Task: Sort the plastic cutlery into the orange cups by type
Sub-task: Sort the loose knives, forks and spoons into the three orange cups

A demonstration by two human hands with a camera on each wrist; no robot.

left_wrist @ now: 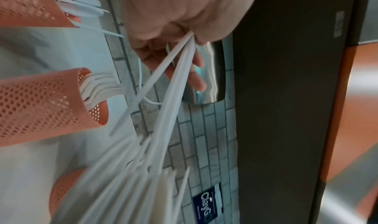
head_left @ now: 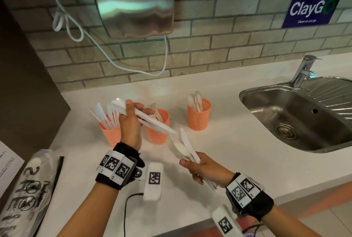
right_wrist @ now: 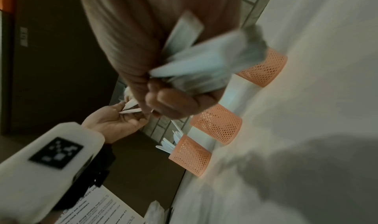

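Observation:
Three orange perforated cups stand in a row on the white counter (head_left: 238, 160): the left cup (head_left: 110, 134) holds knives, the middle cup (head_left: 157, 132) forks, the right cup (head_left: 199, 117) spoons. My left hand (head_left: 136, 110) hovers above the left and middle cups and grips several white cutlery pieces (head_left: 158, 125), whose handles slant down to the right. In the left wrist view those pieces (left_wrist: 163, 114) fan out from the curled fingers (left_wrist: 196, 75). My right hand (head_left: 192, 162) is nearer the counter's front and holds a bunch of white spoons and knives (head_left: 182, 148), blurred in the right wrist view (right_wrist: 204, 62).
A steel sink (head_left: 297, 114) with a faucet (head_left: 304, 71) lies to the right. A printed plastic bag (head_left: 28, 189) lies at the counter's left front. On the brick wall hang a metal hand dryer (head_left: 133, 8) and a white cable (head_left: 76, 27).

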